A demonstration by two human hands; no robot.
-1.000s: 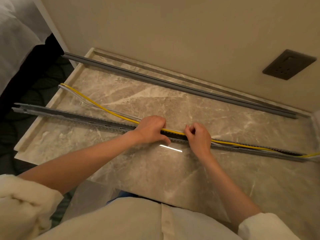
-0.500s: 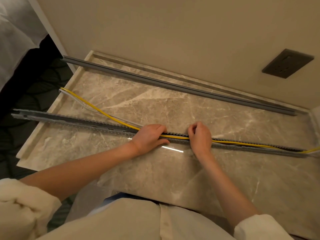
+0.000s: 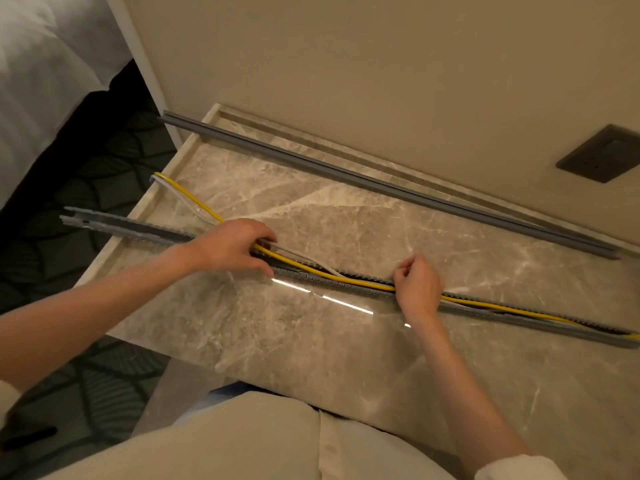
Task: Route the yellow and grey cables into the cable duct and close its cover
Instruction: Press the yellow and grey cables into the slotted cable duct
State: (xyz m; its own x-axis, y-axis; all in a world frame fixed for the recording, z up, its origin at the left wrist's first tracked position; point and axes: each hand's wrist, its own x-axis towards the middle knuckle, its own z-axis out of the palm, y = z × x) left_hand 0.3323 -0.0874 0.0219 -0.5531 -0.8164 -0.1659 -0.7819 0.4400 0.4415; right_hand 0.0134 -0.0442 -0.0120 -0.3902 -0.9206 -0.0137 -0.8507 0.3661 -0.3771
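Left hand [image 3: 230, 244] lies over the cable duct [image 3: 491, 308], fingers curled around the yellow cable [image 3: 332, 276] and the grey cable [image 3: 304, 255], thumb on the near wall of the duct. Both cables pass under this palm. Right hand [image 3: 417, 287] sits at 3 o'clock of the left hand, well apart from it, fingers bent into a loose fist and pinching down at the yellow cable where it enters the duct channel.

Between the hands the yellow cable rides on or just over the duct's open top; the grey cable bows out toward 12 o'clock, outside the channel, and rejoins near the right hand. From the right hand toward 4 o'clock both cables lie inside the duct. From the left hand toward 10 o'clock the cables leave the duct and run loose across the bench [image 3: 381, 223] to its edge.

The duct lies slantwise on the marble bench, its 9 o'clock end overhanging the edge. The duct cover [image 3: 381, 183] lies separately toward 12 o'clock, near the wall [image 3: 346, 64], not fitted. Wall socket [image 3: 604, 153] at 2 o'clock.
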